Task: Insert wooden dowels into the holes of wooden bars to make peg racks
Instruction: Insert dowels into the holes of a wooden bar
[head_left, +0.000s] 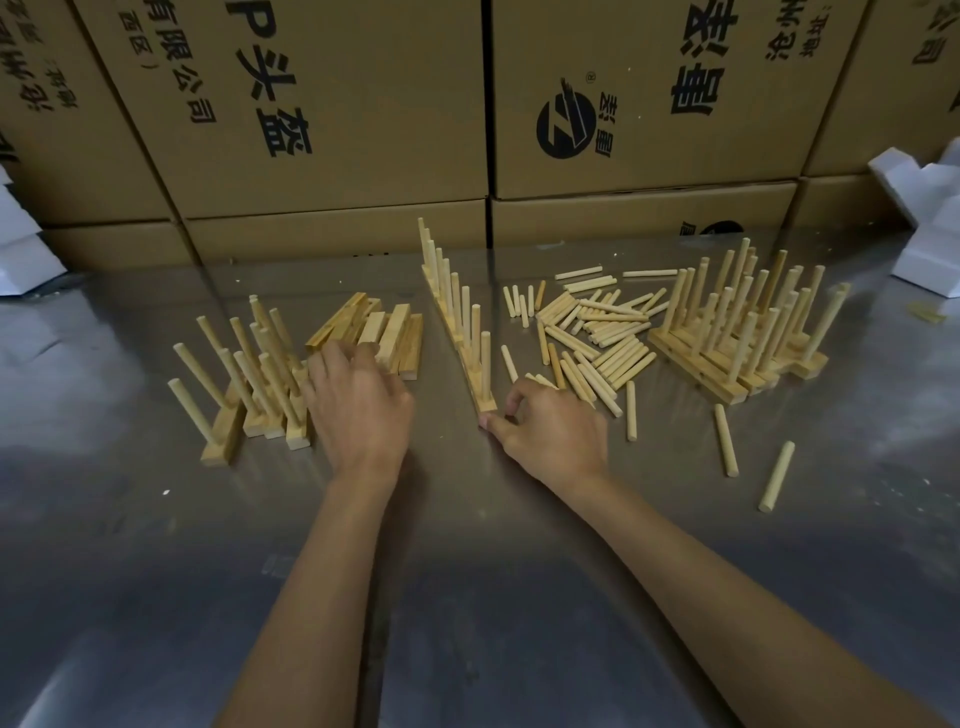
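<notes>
A: Nearest us, bare counter (467, 571), then both hands. What are they doing?

B: The right hand (556, 434) has its fingers curled, thumb and forefinger pinching the near end of the peg rack (457, 322). The left hand (358, 410) lies spread over the blank bars (384, 330); whether it grips one, I cannot tell.

A: Advice?

B: Probably slide the full rack aside by its base, not its pegs. Loose dowels (597, 332) lie just beyond, finished racks (737, 322) at the right, cartons (332, 104) behind.
</notes>
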